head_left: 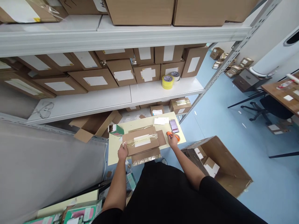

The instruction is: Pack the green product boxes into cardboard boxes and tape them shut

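Note:
A brown cardboard box point(129, 149) with a white label and clear tape across its top lies on the cream tabletop point(113, 155). My left hand point(122, 151) grips the box at its near left corner, fingers partly hidden. Loose flaps edged with tape stick out on its near side. To the right, my right hand point(173, 140) is closed around an orange tape dispenser point(177, 137) at the table's right side. Just beyond it lies a phone point(173, 126), beside some white labels point(161, 120). A small green box point(116, 130) stands at the table's left.
Shelves point(93, 101) full of labelled cartons rise beyond the table, with a yellow tape roll point(167, 82) on one. An open carton point(93, 126) sits at the left. On the floor to the right stands a large open box point(233, 161) with small parcels inside.

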The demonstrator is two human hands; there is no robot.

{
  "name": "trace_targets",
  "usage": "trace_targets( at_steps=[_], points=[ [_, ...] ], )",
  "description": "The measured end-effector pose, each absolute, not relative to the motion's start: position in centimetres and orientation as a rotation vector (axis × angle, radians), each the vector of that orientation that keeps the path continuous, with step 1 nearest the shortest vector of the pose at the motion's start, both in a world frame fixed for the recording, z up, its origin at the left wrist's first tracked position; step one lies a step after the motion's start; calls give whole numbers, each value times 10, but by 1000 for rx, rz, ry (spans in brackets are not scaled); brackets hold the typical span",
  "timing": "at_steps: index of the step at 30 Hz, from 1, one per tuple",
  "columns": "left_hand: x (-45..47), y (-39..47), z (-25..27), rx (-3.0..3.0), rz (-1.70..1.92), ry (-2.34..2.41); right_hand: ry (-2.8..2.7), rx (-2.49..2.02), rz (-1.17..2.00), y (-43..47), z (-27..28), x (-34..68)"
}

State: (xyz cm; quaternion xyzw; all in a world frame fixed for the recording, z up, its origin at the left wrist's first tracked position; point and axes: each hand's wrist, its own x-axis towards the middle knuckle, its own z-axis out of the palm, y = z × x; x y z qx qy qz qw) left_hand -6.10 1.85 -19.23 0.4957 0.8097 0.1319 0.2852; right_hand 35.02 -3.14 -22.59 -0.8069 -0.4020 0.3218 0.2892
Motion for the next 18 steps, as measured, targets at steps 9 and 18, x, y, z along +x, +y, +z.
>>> trace_targets(
  at_steps=[9, 18],
  points=[
    [-59, 12, -190, 1168, 464, 2026, -1343, -1895, 1288, -1, -193, 252],
    [-52, 8, -168, 1096, 473, 2011, -1321, -2021, 1394, 17, -165, 255]
  ],
)
